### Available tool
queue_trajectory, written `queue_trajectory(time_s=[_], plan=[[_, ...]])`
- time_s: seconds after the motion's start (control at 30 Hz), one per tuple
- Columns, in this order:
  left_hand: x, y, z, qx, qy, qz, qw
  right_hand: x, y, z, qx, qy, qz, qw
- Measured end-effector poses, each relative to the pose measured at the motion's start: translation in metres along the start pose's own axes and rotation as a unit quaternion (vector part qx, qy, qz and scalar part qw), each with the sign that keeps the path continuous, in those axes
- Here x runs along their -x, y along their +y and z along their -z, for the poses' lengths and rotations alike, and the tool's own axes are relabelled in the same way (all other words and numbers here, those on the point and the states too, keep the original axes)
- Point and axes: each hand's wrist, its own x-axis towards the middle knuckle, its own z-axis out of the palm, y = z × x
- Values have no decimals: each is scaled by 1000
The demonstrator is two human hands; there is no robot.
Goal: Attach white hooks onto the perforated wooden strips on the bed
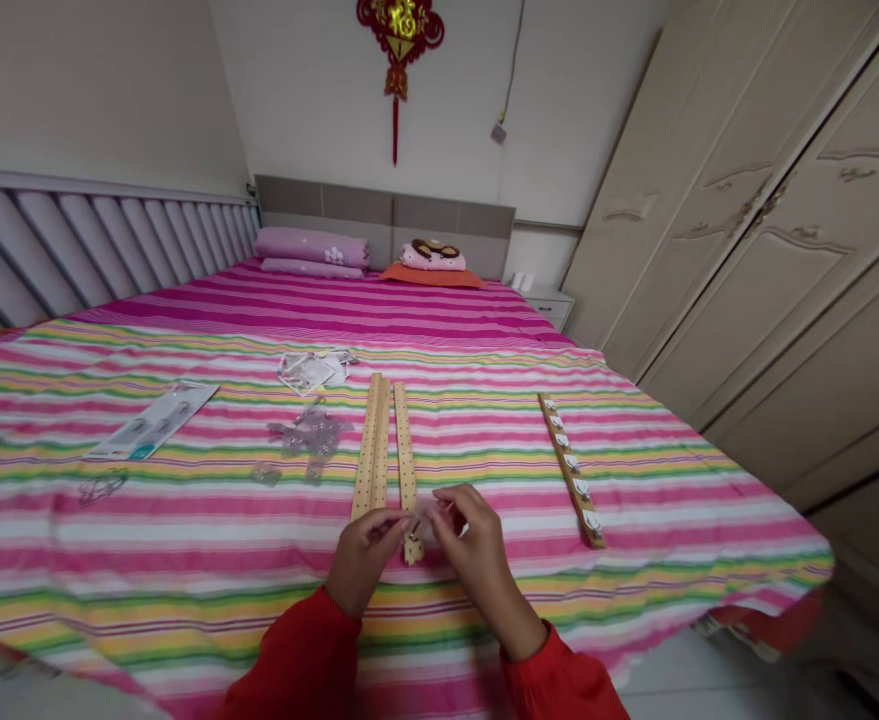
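Observation:
My left hand (364,548) and my right hand (473,535) meet over the near end of a perforated wooden strip (405,440). Both pinch a small clear plastic piece (422,522), too small to identify exactly. Left of that strip lie more perforated wooden strips (371,440), side by side. Off to the right, a wooden strip with white hooks (572,464) lies at a slant, its hooks in a row. A pile of clear plastic pieces (311,432) is spread to the left of the strips.
Clear packaging with cards (313,370) lies beyond the pile. A flat blister pack (155,422) and some thin metal rings (103,486) rest further left. Everything sits on a striped bedsheet (206,560); pillows (311,248) stand by the headboard, wardrobes (769,220) at right.

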Motion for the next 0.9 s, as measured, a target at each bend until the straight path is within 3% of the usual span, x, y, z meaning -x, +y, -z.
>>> queue_trajectory(time_s=[0.07,0.17,0.27,0.37,0.53,0.9], plan=[[1,-3,-3,56,5,67,996,2,13,-7,-81,41,-106,990],[4,-7,-8,104,31,115,987,6,30,-16,-213,79,-255,940],[6,-8,-13,127,66,141,980,10,38,-22,-299,42,-321,898],[6,-7,-17,138,87,167,972,10,39,-26,-335,10,-340,879],[5,-9,-19,133,90,174,971,6,44,-34,-345,-1,-349,871],[5,-30,-16,30,55,136,989,12,61,-49,-337,29,-360,870]])
